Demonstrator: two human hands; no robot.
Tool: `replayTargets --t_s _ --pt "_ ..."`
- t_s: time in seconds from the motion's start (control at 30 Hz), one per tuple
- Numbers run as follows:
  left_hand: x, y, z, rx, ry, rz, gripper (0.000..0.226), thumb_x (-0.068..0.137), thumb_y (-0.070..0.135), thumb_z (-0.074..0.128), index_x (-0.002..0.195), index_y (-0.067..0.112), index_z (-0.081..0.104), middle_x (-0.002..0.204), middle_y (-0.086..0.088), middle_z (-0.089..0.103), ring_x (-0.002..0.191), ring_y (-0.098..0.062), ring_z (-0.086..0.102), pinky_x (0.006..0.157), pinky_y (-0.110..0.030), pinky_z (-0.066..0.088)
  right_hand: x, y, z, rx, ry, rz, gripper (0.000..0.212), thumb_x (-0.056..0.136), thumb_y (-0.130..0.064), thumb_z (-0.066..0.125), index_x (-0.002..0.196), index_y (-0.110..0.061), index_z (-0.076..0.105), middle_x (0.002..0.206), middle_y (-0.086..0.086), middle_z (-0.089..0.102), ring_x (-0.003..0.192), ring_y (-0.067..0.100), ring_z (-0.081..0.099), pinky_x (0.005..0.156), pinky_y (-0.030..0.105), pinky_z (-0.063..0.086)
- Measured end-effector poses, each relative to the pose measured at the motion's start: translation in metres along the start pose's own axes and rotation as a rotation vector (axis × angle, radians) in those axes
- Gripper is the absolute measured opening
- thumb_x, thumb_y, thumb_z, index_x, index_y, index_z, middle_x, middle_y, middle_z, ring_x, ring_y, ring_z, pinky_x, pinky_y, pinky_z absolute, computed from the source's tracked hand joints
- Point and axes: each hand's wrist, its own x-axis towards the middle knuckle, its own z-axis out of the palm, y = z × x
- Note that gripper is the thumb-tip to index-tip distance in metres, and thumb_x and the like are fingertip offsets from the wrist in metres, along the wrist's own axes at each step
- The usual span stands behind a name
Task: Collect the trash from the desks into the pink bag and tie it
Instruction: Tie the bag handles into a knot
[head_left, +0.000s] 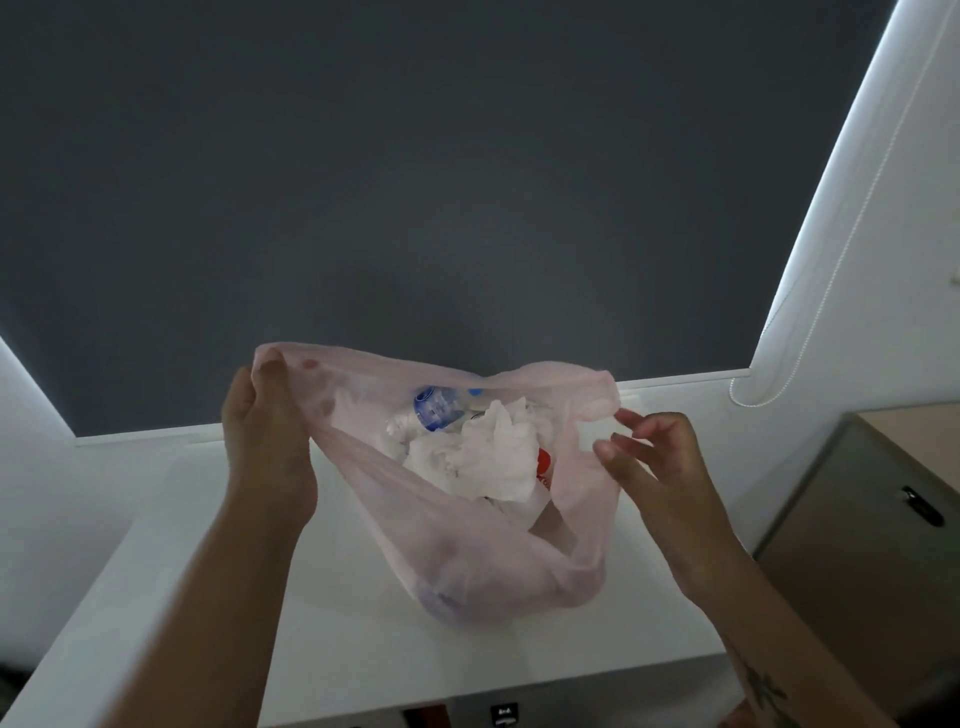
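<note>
A thin pink bag (498, 577) rests on the white desk (332, 649), its mouth spread wide. Inside lie crumpled white tissues (493, 457), a clear plastic bottle with a blue label (436, 410) and something red (544, 465). My left hand (267, 431) grips the bag's left rim, fingers curled into the plastic. My right hand (657, 462) pinches the right rim between thumb and fingertips, the other fingers spread.
A dark grey blind (415, 182) fills the wall behind the desk, with a white cord (810, 291) hanging at its right edge. A beige cabinet (857, 519) with a dark handle stands to the right of the desk.
</note>
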Motion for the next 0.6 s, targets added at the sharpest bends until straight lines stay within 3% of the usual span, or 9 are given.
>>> replayTargets --t_s 0.07,0.13,0.17,0.23,0.27,0.33,0.4,0.5,0.6 --pt "0.000 -0.003 0.000 0.003 -0.006 0.013 0.032 0.089 0.046 0.047 0.093 0.017 0.059 0.093 -0.008 0.056 0.086 -0.024 0.052 0.075 -0.040 0.044 -0.003 -0.002 0.005 -0.186 -0.049 0.079 0.078 0.056 -0.054 0.078 0.122 -0.040 0.040 0.127 -0.014 0.052 0.113 0.015 0.058 0.092 0.035 0.054" --pt "-0.001 -0.007 0.001 0.008 -0.022 0.039 0.033 0.092 0.047 0.046 0.093 0.016 0.058 0.092 -0.008 0.056 0.083 -0.023 0.051 0.072 -0.040 0.043 -0.002 0.004 0.016 -0.479 -0.060 0.129 0.100 0.060 -0.052 0.085 0.141 -0.036 0.029 0.124 -0.008 0.053 0.110 0.019 0.059 0.097 0.041 0.053" --pt "-0.001 -0.009 0.002 0.022 -0.017 0.058 0.032 0.094 0.047 0.046 0.090 0.016 0.056 0.090 -0.007 0.054 0.081 -0.022 0.048 0.070 -0.038 0.041 0.001 0.009 0.020 -0.615 -0.041 0.108 0.090 0.070 -0.047 0.082 0.143 -0.030 0.032 0.124 -0.004 0.057 0.110 0.020 0.061 0.100 0.041 0.051" --pt "-0.001 -0.012 0.003 0.057 -0.001 0.090 0.029 0.098 0.044 0.044 0.082 0.020 0.048 0.081 -0.002 0.046 0.074 -0.016 0.041 0.066 -0.033 0.037 0.006 0.012 0.021 -0.722 0.067 0.044 0.039 0.089 -0.032 0.065 0.124 -0.019 0.056 0.114 0.003 0.066 0.101 0.023 0.063 0.093 0.037 0.052" --pt "-0.001 -0.013 0.002 0.081 0.015 0.097 0.030 0.101 0.041 0.042 0.078 0.022 0.043 0.076 0.002 0.041 0.070 -0.013 0.037 0.064 -0.031 0.034 0.005 0.009 0.018 -0.661 0.106 0.011 0.017 0.093 -0.028 0.057 0.104 -0.016 0.064 0.098 0.004 0.069 0.089 0.023 0.063 0.081 0.034 0.052" --pt "0.001 -0.014 -0.003 0.090 0.051 0.082 0.030 0.101 0.040 0.040 0.075 0.024 0.040 0.073 0.007 0.036 0.068 -0.011 0.033 0.064 -0.030 0.032 0.002 -0.001 0.010 -0.446 0.188 -0.023 0.028 0.097 -0.031 0.052 0.076 -0.016 0.063 0.071 -0.002 0.063 0.069 0.019 0.058 0.061 0.028 0.045" --pt "0.004 -0.013 -0.008 0.024 0.062 0.049 0.025 0.098 0.038 0.040 0.079 0.022 0.045 0.079 0.004 0.042 0.075 -0.014 0.040 0.069 -0.033 0.038 0.002 -0.012 0.005 -0.194 0.241 -0.011 0.032 0.099 -0.039 0.049 0.079 -0.022 0.068 0.078 -0.010 0.066 0.073 0.008 0.061 0.064 0.023 0.047" --pt "0.007 -0.007 -0.009 -0.145 0.027 -0.081 0.022 0.090 0.024 0.043 0.096 0.016 0.063 0.088 0.002 0.060 0.080 -0.017 0.059 0.071 -0.032 0.050 0.015 -0.007 -0.001 -0.009 0.329 0.012 0.041 0.098 -0.050 0.044 0.088 -0.014 0.062 0.088 -0.003 0.065 0.082 0.016 0.058 0.076 0.034 0.046" --pt "0.014 -0.004 -0.009 -0.232 0.018 -0.142 0.024 0.074 0.011 0.045 0.090 0.018 0.061 0.086 -0.001 0.060 0.079 -0.022 0.058 0.070 -0.033 0.049 0.026 -0.016 -0.003 0.174 0.376 0.061 0.046 0.098 -0.053 0.042 0.090 -0.011 0.059 0.091 0.004 0.067 0.089 0.021 0.062 0.085 0.036 0.049"
